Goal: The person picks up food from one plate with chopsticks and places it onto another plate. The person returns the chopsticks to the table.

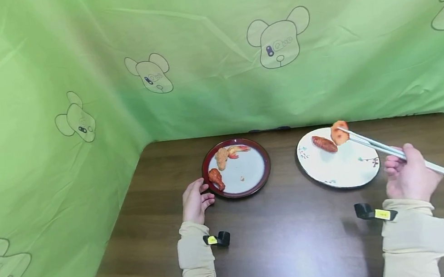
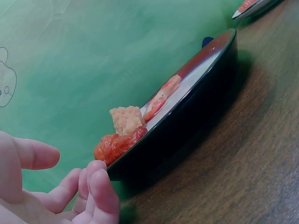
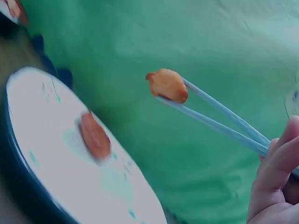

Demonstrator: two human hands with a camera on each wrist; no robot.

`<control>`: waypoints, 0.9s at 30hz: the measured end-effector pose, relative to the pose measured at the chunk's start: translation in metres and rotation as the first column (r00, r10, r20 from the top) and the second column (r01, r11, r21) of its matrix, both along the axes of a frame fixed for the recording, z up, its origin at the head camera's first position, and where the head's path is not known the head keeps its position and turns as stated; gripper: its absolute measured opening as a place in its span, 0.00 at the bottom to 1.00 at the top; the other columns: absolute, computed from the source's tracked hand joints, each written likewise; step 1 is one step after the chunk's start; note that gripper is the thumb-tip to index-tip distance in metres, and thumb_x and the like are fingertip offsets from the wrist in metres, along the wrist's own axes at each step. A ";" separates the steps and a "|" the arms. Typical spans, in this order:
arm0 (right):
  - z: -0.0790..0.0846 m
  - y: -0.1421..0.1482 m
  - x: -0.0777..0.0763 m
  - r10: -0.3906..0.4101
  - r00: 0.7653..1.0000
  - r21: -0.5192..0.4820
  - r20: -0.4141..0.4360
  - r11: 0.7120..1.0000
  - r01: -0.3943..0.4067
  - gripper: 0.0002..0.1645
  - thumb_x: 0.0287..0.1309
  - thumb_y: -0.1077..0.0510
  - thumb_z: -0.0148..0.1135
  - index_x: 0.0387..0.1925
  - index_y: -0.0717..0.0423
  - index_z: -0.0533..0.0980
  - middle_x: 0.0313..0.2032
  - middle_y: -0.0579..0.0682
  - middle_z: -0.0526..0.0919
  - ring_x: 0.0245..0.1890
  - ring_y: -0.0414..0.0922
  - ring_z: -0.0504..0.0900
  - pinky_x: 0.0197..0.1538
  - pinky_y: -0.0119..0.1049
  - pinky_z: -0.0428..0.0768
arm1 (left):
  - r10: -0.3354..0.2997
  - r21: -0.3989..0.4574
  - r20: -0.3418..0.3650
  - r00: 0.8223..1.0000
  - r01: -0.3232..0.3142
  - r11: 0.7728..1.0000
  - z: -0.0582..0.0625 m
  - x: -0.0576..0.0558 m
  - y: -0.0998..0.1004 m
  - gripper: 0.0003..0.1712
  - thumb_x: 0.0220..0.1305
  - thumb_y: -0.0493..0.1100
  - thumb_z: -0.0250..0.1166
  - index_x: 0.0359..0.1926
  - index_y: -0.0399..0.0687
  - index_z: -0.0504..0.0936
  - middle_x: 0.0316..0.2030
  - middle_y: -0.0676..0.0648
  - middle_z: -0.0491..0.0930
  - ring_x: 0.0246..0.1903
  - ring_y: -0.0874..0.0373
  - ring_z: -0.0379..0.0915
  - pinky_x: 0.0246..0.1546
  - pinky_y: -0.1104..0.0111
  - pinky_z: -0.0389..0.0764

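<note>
One nugget (image 3: pixel 168 85) is pinched in chopsticks (image 3: pixel 217 125) ahead of the right hand (image 1: pixel 411 177), which grips them mid-length, presumably for reach; below lies the white plate (image 1: pixel 339 173). Leftward, the left hand (image 1: pixel 196 201), loose-fingered, touches the red-rimmed plate (image 1: pixel 267 163), perhaps steadying it.

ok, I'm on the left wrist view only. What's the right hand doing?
Observer: The right hand is holding pale chopsticks.
Operator: Anything at the tips?
Observer: Yes, an orange-brown food piece is pinched between them, clear of any plate.
Operator: I only get the edge of the white plate, top right corner. What's lying on it?
Observer: One reddish-brown oblong piece, left of centre in the head view.
</note>
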State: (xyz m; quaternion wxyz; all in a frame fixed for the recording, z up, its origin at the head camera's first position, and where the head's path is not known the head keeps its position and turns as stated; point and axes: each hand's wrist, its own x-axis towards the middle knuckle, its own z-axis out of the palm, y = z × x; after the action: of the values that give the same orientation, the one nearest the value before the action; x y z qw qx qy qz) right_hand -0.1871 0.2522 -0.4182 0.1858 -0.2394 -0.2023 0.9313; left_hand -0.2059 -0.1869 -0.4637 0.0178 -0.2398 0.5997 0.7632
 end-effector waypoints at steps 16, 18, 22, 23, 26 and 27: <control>-0.016 0.009 -0.005 -0.251 0.942 0.187 0.223 0.959 0.211 0.30 0.57 0.67 0.62 0.47 0.42 0.54 0.19 0.53 0.80 0.06 0.48 0.75 0.08 0.36 0.71 | -0.005 -0.014 0.016 1.000 0.005 1.000 0.000 -0.001 -0.001 0.21 0.72 0.45 0.49 0.60 0.38 0.68 0.39 0.46 0.70 0.21 0.61 0.71 0.24 0.73 0.76; -0.017 0.008 -0.006 -0.239 0.941 0.204 0.241 0.960 0.191 0.30 0.57 0.66 0.63 0.48 0.42 0.53 0.20 0.53 0.80 0.06 0.48 0.75 0.08 0.36 0.72 | -0.003 -0.015 0.016 1.000 0.003 1.000 0.000 -0.001 -0.001 0.21 0.72 0.45 0.49 0.60 0.38 0.68 0.40 0.46 0.70 0.21 0.60 0.71 0.24 0.73 0.76; -0.017 0.006 -0.006 -0.239 0.938 0.231 0.251 0.956 0.181 0.30 0.57 0.65 0.63 0.48 0.43 0.53 0.20 0.52 0.80 0.06 0.48 0.75 0.09 0.35 0.72 | 0.005 -0.016 0.018 1.000 -0.005 1.000 0.001 -0.001 0.000 0.21 0.72 0.45 0.49 0.60 0.39 0.69 0.40 0.46 0.70 0.21 0.60 0.71 0.24 0.72 0.77; -0.017 0.006 -0.006 -0.240 0.938 0.236 0.252 0.955 0.181 0.30 0.57 0.65 0.63 0.48 0.43 0.53 0.20 0.52 0.80 0.06 0.47 0.76 0.09 0.35 0.72 | 0.006 -0.015 0.017 1.000 -0.005 1.000 0.000 -0.002 0.000 0.21 0.72 0.45 0.49 0.60 0.40 0.69 0.40 0.46 0.70 0.21 0.60 0.71 0.24 0.72 0.77; -0.018 0.006 -0.005 -0.238 0.934 0.250 0.267 0.953 0.171 0.30 0.57 0.64 0.63 0.48 0.44 0.53 0.20 0.51 0.81 0.07 0.47 0.76 0.09 0.35 0.73 | 0.008 -0.010 0.016 1.000 -0.008 1.000 0.000 -0.002 0.000 0.21 0.72 0.45 0.50 0.59 0.40 0.69 0.39 0.46 0.70 0.20 0.60 0.71 0.24 0.72 0.77; -0.018 0.006 -0.005 -0.234 0.934 0.252 0.271 0.953 0.166 0.30 0.57 0.64 0.63 0.48 0.43 0.53 0.20 0.51 0.81 0.07 0.47 0.76 0.10 0.35 0.73 | 0.009 -0.009 0.016 1.000 -0.009 1.000 0.000 -0.002 0.000 0.20 0.72 0.45 0.50 0.59 0.40 0.70 0.39 0.46 0.70 0.20 0.59 0.71 0.24 0.72 0.77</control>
State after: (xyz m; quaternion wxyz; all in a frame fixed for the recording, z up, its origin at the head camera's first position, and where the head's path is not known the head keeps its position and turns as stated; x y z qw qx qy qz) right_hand -0.1919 0.2584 -0.4361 0.2734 -0.3740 -0.3067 0.8315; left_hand -0.2081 -0.1869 -0.4642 0.0182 -0.2485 0.6019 0.7587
